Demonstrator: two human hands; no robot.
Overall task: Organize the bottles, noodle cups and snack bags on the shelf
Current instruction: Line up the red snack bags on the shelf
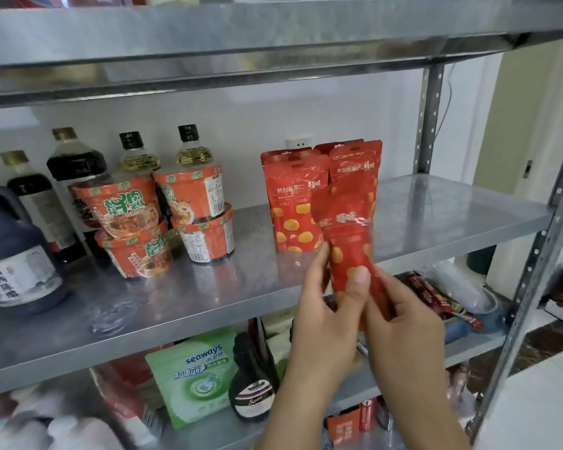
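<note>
Snack bag held in both hands, just in front of the standing bag row.

Left hand (325, 306) pinches the lower end of the red snack bag (345, 241), thumb on its front; right hand (403, 326) closes around the same end from the right. The bag's long axis runs up and slightly left from the grip, its top overlapping the upright bags (293, 203) directly beyond. Both forearms rise from below. Noodle cups (150, 219) stand well left of the grip on the shelf (436, 209), bottles (75, 177) behind them.

We see dark and yellow bottles (78, 177) at the shelf's (436, 209) left, beside four stacked orange noodle cups (163, 216). Red snack bags (293, 203) stand upright mid-shelf; another bag (348, 241) tilts before them.
</note>
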